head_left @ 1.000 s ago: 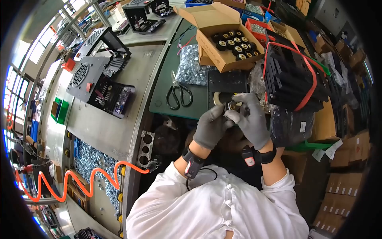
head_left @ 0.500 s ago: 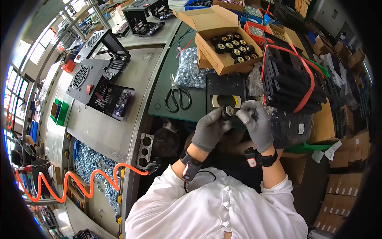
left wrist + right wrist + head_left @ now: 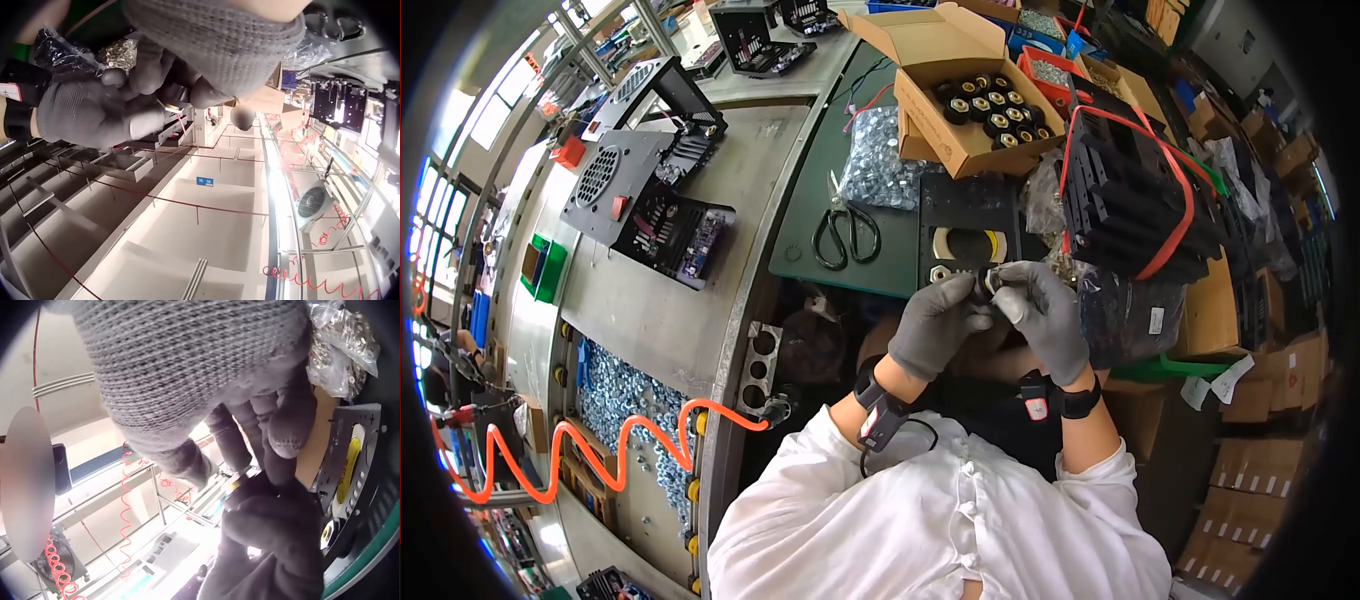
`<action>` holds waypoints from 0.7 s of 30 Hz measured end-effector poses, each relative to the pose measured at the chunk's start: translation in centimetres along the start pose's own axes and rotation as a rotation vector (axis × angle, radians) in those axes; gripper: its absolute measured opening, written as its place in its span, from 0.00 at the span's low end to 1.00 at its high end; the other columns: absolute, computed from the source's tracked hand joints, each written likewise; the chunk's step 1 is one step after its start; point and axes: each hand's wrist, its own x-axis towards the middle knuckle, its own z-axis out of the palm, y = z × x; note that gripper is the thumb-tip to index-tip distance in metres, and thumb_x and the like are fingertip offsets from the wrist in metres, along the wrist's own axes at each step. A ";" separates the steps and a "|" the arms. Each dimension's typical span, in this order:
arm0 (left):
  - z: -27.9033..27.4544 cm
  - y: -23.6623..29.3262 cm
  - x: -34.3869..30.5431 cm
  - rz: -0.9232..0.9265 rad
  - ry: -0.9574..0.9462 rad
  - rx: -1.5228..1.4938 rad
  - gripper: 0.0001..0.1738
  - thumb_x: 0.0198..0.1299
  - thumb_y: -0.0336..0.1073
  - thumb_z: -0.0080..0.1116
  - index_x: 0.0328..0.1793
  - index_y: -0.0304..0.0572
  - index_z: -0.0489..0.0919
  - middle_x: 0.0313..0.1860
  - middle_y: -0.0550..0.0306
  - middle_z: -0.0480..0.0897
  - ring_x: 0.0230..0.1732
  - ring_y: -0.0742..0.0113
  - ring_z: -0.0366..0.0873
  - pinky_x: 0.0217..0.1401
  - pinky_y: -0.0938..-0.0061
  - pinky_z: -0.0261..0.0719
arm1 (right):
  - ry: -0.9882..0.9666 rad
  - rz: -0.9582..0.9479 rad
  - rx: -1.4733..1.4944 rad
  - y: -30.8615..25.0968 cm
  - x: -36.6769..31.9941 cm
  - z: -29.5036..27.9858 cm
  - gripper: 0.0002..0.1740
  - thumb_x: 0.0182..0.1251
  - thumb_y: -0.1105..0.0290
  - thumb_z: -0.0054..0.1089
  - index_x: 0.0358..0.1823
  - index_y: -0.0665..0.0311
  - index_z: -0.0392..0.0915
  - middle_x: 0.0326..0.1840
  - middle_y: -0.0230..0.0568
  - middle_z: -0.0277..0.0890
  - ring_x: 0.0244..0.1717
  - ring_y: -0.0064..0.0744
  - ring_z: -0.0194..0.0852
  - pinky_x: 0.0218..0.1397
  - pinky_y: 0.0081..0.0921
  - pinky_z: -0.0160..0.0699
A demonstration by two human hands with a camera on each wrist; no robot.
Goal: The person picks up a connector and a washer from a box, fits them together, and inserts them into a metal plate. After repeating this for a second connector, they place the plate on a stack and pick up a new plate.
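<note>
Both hands wear grey knitted gloves and meet in front of the chest in the head view. Between the curled fingers of the left hand (image 3: 930, 328) sits a small black round foot (image 3: 984, 284) with a metal centre. The right hand (image 3: 1047, 318) pinches the same foot from the other side, its fingertips on the edge. In the right wrist view the fingers hide most of this foot (image 3: 245, 487). Just beyond the left fingers, a similar foot with a metal hex centre (image 3: 941, 273) lies by the black panel (image 3: 965, 205).
A pale ring (image 3: 943, 243) rests on the panel. Behind it stands a cardboard box (image 3: 960, 150) of similar feet, beside a bag of metal parts (image 3: 878, 165). Scissors (image 3: 846, 235) lie left on the green mat (image 3: 800, 225). Strapped black panels (image 3: 1135, 195) stand right; open metal cases (image 3: 615, 195) sit left.
Half a second ago the foot showed its metal face upward, with the right fingertips beside it; now it is turned and both hands pinch it. The other foot now shows past the left hand.
</note>
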 end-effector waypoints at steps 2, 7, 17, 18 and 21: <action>-0.6 -0.6 -0.1 -0.004 0.021 -0.005 0.22 0.72 0.41 0.51 0.62 0.29 0.73 0.51 0.51 0.82 0.44 0.65 0.81 0.45 0.76 0.84 | -0.006 -0.020 -0.014 -0.2 -0.1 0.3 0.08 0.66 0.77 0.62 0.45 0.70 0.78 0.39 0.36 0.83 0.39 0.19 0.80 0.43 0.19 0.80; 0.7 -0.3 -0.3 -0.016 0.109 0.010 0.18 0.72 0.40 0.50 0.57 0.31 0.77 0.46 0.55 0.83 0.42 0.69 0.81 0.41 0.77 0.81 | -0.051 0.018 0.013 0.5 -0.3 -0.1 0.09 0.66 0.76 0.62 0.46 0.70 0.78 0.38 0.35 0.83 0.40 0.19 0.81 0.42 0.19 0.80; 0.9 -0.6 -0.8 -0.053 0.017 -0.064 0.22 0.73 0.40 0.46 0.65 0.30 0.71 0.55 0.49 0.80 0.49 0.63 0.81 0.48 0.75 0.84 | -0.071 0.006 0.082 1.9 -0.8 0.1 0.13 0.61 0.71 0.70 0.44 0.68 0.78 0.36 0.33 0.82 0.31 0.16 0.76 0.35 0.18 0.76; 1.4 -0.6 -0.7 -0.058 0.081 -0.057 0.21 0.73 0.40 0.46 0.64 0.31 0.71 0.56 0.49 0.80 0.48 0.64 0.81 0.47 0.75 0.84 | -0.057 -0.023 -0.032 1.6 -0.8 0.3 0.13 0.60 0.72 0.70 0.44 0.67 0.78 0.36 0.33 0.82 0.31 0.16 0.76 0.34 0.18 0.76; -0.4 -1.2 -0.7 -0.107 0.031 -0.094 0.20 0.73 0.40 0.47 0.63 0.32 0.73 0.54 0.51 0.80 0.47 0.65 0.81 0.47 0.75 0.83 | -0.040 -0.054 -0.116 1.7 -0.7 0.2 0.13 0.57 0.74 0.71 0.43 0.67 0.79 0.36 0.32 0.81 0.30 0.16 0.75 0.32 0.15 0.73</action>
